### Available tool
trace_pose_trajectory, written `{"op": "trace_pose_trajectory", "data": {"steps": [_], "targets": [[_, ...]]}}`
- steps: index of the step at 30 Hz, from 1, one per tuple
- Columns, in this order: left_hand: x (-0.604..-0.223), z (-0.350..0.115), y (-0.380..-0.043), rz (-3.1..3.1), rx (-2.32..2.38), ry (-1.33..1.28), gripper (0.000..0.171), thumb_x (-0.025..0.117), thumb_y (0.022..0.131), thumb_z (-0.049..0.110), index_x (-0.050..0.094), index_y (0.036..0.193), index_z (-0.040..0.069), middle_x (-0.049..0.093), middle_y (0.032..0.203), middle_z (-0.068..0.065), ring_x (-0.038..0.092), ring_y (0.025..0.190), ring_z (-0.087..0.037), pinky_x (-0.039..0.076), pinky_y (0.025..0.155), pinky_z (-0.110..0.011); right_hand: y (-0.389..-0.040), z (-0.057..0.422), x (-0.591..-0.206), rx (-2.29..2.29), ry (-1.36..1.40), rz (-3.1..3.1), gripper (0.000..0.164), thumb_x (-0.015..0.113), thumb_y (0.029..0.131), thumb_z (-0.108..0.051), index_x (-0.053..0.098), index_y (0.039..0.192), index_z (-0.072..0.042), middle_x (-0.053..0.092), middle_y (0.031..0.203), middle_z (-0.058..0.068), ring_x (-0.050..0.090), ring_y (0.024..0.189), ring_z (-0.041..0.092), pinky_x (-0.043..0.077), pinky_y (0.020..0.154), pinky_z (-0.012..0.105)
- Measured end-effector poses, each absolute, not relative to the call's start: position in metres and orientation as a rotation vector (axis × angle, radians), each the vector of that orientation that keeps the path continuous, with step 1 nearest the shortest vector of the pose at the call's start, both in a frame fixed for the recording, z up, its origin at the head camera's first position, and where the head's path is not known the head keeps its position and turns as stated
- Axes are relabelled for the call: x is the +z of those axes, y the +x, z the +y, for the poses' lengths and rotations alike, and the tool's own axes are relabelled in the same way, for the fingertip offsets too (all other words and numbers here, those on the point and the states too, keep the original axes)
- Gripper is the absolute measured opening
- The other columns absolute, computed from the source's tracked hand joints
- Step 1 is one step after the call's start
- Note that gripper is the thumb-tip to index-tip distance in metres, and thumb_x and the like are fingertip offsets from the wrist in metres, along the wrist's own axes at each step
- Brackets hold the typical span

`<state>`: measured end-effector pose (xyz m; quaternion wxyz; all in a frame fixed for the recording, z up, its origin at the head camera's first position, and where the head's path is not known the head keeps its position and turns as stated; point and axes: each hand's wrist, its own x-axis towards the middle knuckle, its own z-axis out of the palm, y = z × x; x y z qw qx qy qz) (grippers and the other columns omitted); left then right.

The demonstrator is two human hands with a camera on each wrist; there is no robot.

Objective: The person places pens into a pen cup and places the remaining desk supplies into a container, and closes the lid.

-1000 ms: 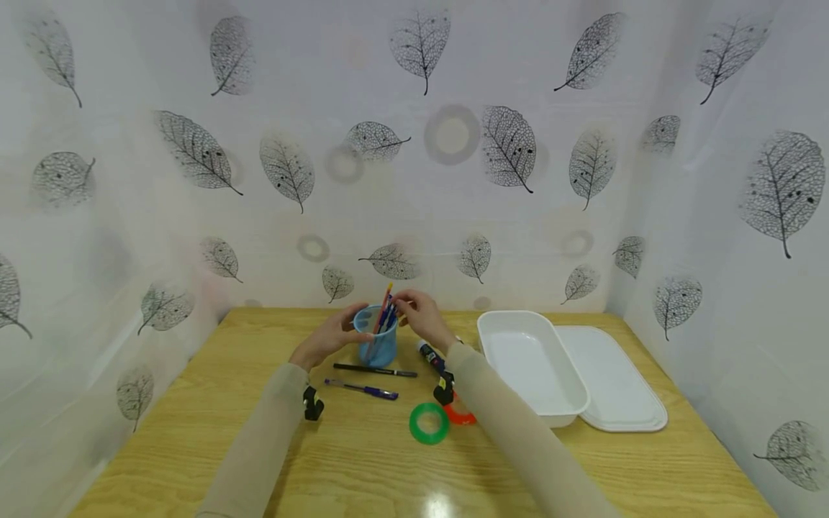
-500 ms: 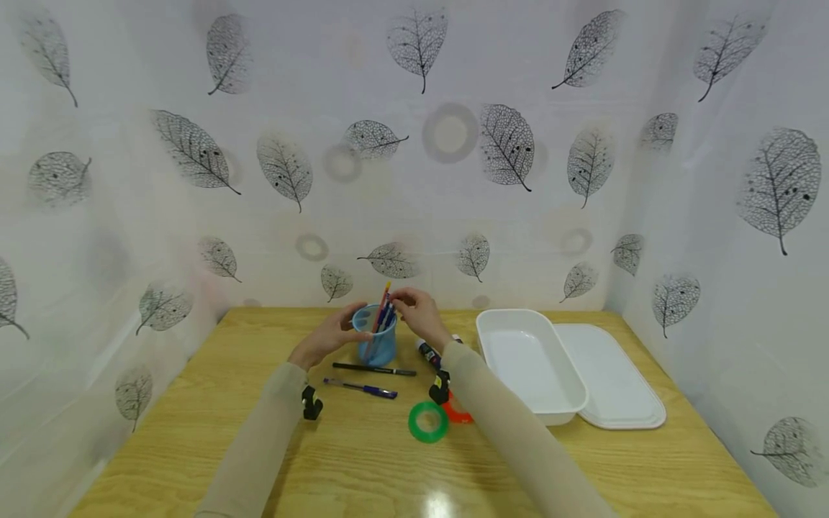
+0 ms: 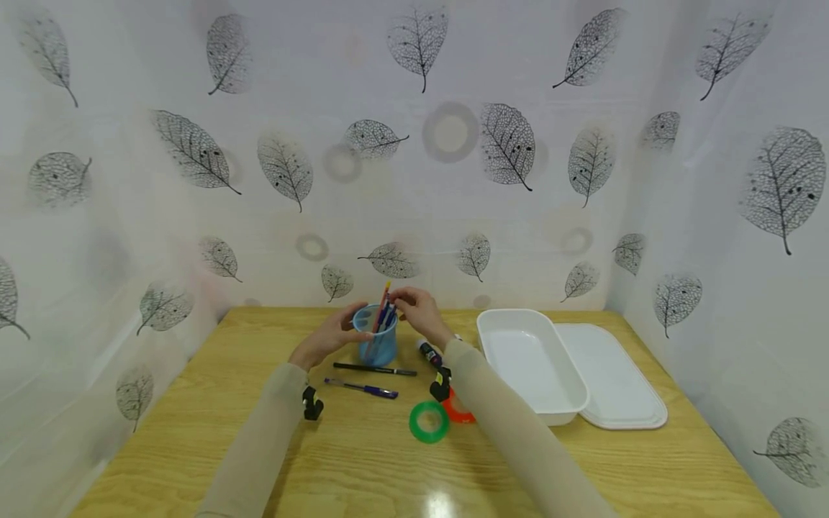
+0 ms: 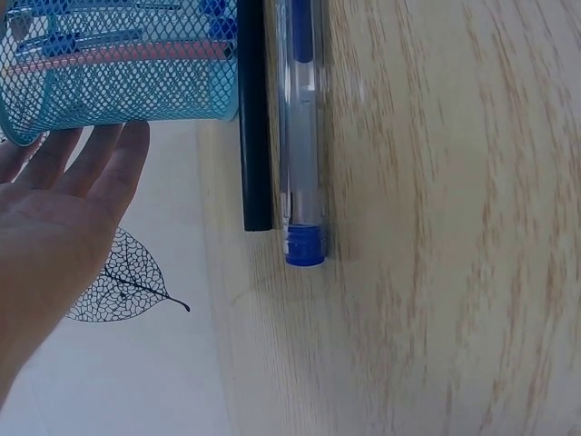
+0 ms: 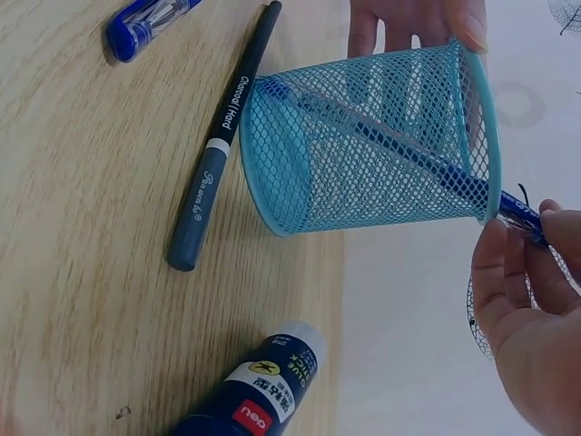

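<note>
A light blue mesh pen cup [image 3: 381, 351] stands on the table near its far edge. My left hand [image 3: 330, 337] grips it from the left, thumb at the rim and fingers against the mesh. Inside lean several blue pens and a red pencil [image 3: 383, 309] with a yellow end. At the right of the rim my right hand [image 3: 419, 314] pinches the top of a blue pen [image 5: 519, 215]; the pen's lower length shows through the mesh. In front of the cup lie a black charcoal pencil [image 3: 376, 370] and a capped blue gel pen [image 3: 360, 388].
A glue stick [image 5: 272, 381] lies right of the cup, partly under my right wrist. Nearer me are a green tape roll [image 3: 414, 426] and an orange-red one [image 3: 461, 416]. Farther right stand a white box [image 3: 531, 367] and its lid [image 3: 624, 388]. A leaf-print curtain [image 3: 388, 208] encloses the table.
</note>
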<state>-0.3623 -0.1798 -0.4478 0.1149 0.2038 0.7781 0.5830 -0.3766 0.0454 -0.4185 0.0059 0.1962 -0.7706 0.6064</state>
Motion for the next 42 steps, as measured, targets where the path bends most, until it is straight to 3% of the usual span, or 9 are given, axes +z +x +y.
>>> {"op": "trace_pose_trajectory", "data": {"steps": [8, 17, 23, 33, 42], "targets": [[-0.448, -0.180, -0.363, 2.287, 1.706, 0.601, 0.075, 0.071, 0.078, 0.029, 0.030, 0.140, 0.024, 0.040, 0.136, -0.003, 0.036, 0.125, -0.027, 0.032, 0.099, -0.049, -0.381, 0.046, -0.422, 1.934, 0.585, -2.406, 0.021, 0.051, 0.092, -0.007, 0.062, 0.110, -0.004, 0.063, 0.104, 0.009, 0.060, 0.089, 0.023, 0.051, 0.075, 0.042], [-0.447, -0.180, -0.361, 2.268, 1.709, 0.631, 0.076, 0.070, 0.079, 0.027, 0.028, 0.142, 0.019, 0.040, 0.137, -0.006, 0.035, 0.126, -0.028, 0.031, 0.099, -0.050, -0.382, 0.048, -0.423, 1.910, 0.576, -2.412, 0.022, 0.053, 0.091, -0.007, 0.064, 0.111, -0.006, 0.064, 0.105, 0.007, 0.062, 0.087, 0.019, 0.053, 0.070, 0.032], [-0.446, -0.180, -0.361, 2.272, 1.709, 0.635, 0.076, 0.070, 0.079, 0.028, 0.028, 0.141, 0.021, 0.038, 0.138, -0.008, 0.034, 0.127, -0.030, 0.031, 0.099, -0.050, -0.385, 0.048, -0.426, 1.896, 0.567, -2.424, 0.023, 0.053, 0.092, -0.008, 0.064, 0.111, -0.009, 0.064, 0.106, 0.004, 0.061, 0.088, 0.018, 0.053, 0.069, 0.028], [-0.447, -0.180, -0.363, 2.260, 1.704, 0.651, 0.074, 0.070, 0.080, 0.027, 0.029, 0.141, 0.020, 0.037, 0.138, -0.008, 0.033, 0.127, -0.030, 0.031, 0.099, -0.051, -0.385, 0.047, -0.425, 1.889, 0.564, -2.399, 0.022, 0.054, 0.091, -0.005, 0.064, 0.111, -0.007, 0.063, 0.105, 0.007, 0.062, 0.089, 0.022, 0.053, 0.070, 0.032], [-0.432, -0.179, -0.354, 2.216, 1.698, 0.644, 0.074, 0.068, 0.082, 0.019, 0.025, 0.142, 0.014, 0.028, 0.143, -0.015, 0.027, 0.129, -0.036, 0.025, 0.101, -0.054, -0.386, 0.046, -0.423, 1.902, 0.550, -2.381, 0.020, 0.054, 0.090, -0.002, 0.065, 0.105, -0.007, 0.063, 0.101, 0.006, 0.062, 0.088, 0.022, 0.053, 0.068, 0.028]]}}
